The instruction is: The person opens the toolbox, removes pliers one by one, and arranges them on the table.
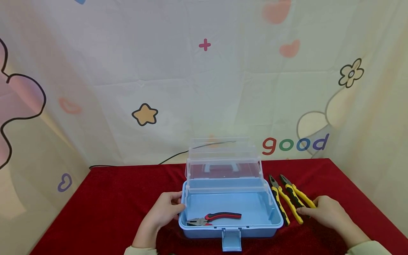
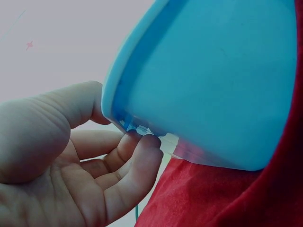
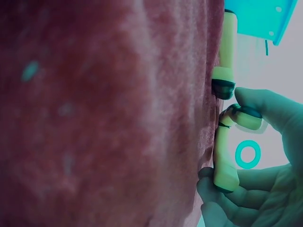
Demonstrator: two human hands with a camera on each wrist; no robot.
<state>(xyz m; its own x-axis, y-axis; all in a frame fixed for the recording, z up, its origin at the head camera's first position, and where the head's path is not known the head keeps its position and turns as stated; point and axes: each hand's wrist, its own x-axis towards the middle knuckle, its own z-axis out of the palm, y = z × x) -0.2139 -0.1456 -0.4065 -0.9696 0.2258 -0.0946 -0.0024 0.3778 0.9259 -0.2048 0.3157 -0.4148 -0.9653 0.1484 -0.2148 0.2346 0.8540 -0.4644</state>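
"While the left hand [image 1: 165,209] grips the left edge of that blue box [image 1: 229,203], what is the right hand [image 1: 328,210] up to?"

"It's over on the right, well apart from the other, with its thumb on one handle and its fingers about the other on the farther-right yellow-and-black pliers [image 1: 293,194]. Those lie slanted on the red cloth [image 1: 127,191], noses to the far side, handles to the near."

"And the left one, how does it hold?"

"Thumb on the rim, fingers curled at the outside of the wall."

"There's a second yellow pair [image 1: 288,202], isn't there?"

"Yes, between the held one and the box, just beside the box's right wall, its nose also pointing far."

"Anything inside the box?"

"Red-and-black pliers [image 1: 223,215], lying along the near wall toward the left, metal nose to the left. The clear lid [image 1: 223,163] stands raised at the far side, and the latch [image 1: 231,240] hangs down in front, on the near side."
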